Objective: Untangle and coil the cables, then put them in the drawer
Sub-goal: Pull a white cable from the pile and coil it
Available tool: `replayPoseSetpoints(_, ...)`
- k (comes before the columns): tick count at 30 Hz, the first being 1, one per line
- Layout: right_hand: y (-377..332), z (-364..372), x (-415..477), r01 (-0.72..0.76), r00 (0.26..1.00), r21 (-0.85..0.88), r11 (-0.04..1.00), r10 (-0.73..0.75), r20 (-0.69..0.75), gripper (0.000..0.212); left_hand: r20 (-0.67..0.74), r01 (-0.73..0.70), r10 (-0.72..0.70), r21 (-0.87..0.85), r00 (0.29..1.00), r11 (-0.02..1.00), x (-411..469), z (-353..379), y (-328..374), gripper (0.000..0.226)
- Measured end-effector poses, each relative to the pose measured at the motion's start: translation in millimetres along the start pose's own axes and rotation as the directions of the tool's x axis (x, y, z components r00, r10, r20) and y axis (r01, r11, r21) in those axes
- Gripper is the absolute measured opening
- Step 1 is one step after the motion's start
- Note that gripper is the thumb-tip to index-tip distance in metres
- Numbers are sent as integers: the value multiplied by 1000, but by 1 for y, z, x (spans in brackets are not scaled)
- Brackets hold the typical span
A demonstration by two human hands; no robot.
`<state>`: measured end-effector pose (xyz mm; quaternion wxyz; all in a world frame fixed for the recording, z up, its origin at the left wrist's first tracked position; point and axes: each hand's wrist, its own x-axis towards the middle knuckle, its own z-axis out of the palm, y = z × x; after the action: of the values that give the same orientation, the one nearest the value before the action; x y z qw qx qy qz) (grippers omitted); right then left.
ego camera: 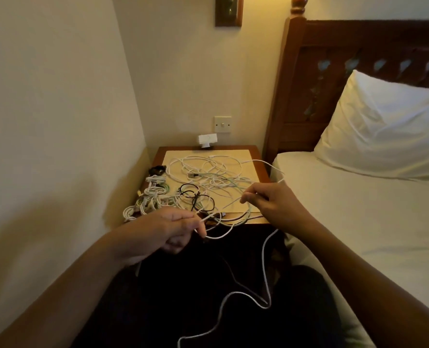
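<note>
A tangle of white cables (pixel 208 174) lies spread over the wooden bedside table (pixel 257 169), with a black cable (pixel 195 194) looped near the front. Several coiled cables (pixel 149 194) sit along the table's left edge. My left hand (pixel 175 229) pinches the end of a white cable (pixel 264 267) in front of the table. My right hand (pixel 271 199) grips the same cable higher up, over the table's front right corner. From my hands the cable hangs in a long loop over my dark lap. No drawer shows in this view.
A white plug adapter (pixel 207 140) sits at the table's back edge under a wall switch (pixel 222 124). The wall (pixel 57 121) closes the left side. A bed with a white pillow (pixel 384 126) and a wooden headboard (pixel 334 59) fills the right.
</note>
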<state>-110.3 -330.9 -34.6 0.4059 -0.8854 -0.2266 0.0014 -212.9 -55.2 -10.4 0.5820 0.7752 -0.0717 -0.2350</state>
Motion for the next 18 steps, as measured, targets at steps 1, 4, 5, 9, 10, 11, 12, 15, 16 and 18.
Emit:
replayPoseSetpoints(1,4,6,-2,10,1000,14,1000,-10,2,19,39,-23,26,-72,999,997,-7,4,-1,28)
replayPoseSetpoints(4,7,23,-13,28,994,136,990,-42,102,23,-45,-197,192,-257,980,946,-24,7,-1,27)
replayPoseSetpoints(5,9,28,-18,41,989,183,982,-65,130,24,-104,-266,246,-279,964,923,-30,7,1,28)
replayPoseSetpoints(9,29,53,-25,74,984,282,956,-116,135,26,-239,-417,360,-262,902,870,-45,4,2,30)
replayPoseSetpoints(10,37,59,-25,39,987,281,959,-82,140,27,-269,-437,370,-255,889,863,-47,4,1,30)
replayPoseSetpoints(11,46,65,-26,-7,987,257,966,-34,154,28,-299,-460,384,-254,874,851,-50,5,2,30)
replayPoseSetpoints(12,56,70,-28,-57,984,197,979,22,176,29,-331,-500,410,-263,850,825,-52,4,4,29)
replayPoseSetpoints(15,90,80,-41,-168,952,-106,980,189,239,28,-433,-658,506,-362,746,660,-68,-14,14,21)
replayPoseSetpoints(16,99,80,-46,-175,944,-204,963,223,244,28,-447,-697,537,-403,715,593,-73,-23,17,20)
replayPoseSetpoints(18,115,78,-50,-189,942,-324,927,264,206,29,-466,-728,561,-484,684,487,-78,-36,21,23)
